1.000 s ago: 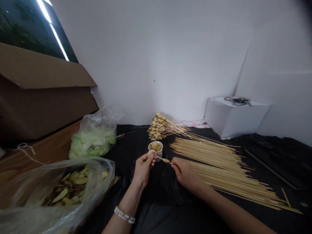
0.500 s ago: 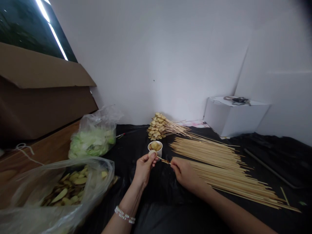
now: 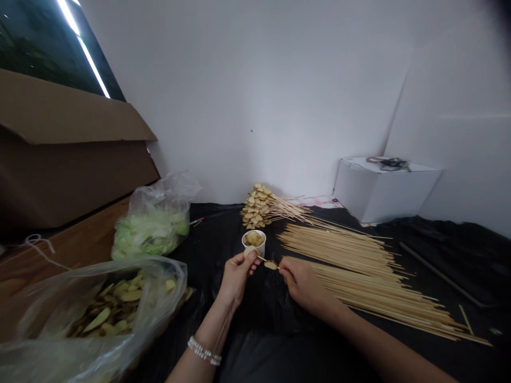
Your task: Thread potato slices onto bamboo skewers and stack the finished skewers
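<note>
My left hand (image 3: 235, 276) pinches a pale potato slice (image 3: 249, 250) at its fingertips, just in front of a small white cup (image 3: 254, 242) filled with slices. My right hand (image 3: 301, 282) is closed on a thin bamboo skewer (image 3: 266, 261) that points left toward the slice. One slice (image 3: 271, 264) sits threaded on the skewer between the two hands. The skewer tip touches or nearly touches the slice in my left fingers. A beaded bracelet (image 3: 203, 352) circles my left wrist.
A wide spread of bare bamboo skewers (image 3: 371, 276) lies to the right on black sheeting (image 3: 263, 314). Finished skewers with slices (image 3: 257, 206) are piled by the wall. At left stand a bag of potato slices (image 3: 115, 306), a bag of greens (image 3: 154, 226), a cardboard box (image 3: 67, 154); a white box (image 3: 383, 189) at right.
Both hands stay almost in place. The skewer with its threaded slice has shifted slightly toward the slice held in my left fingers.
</note>
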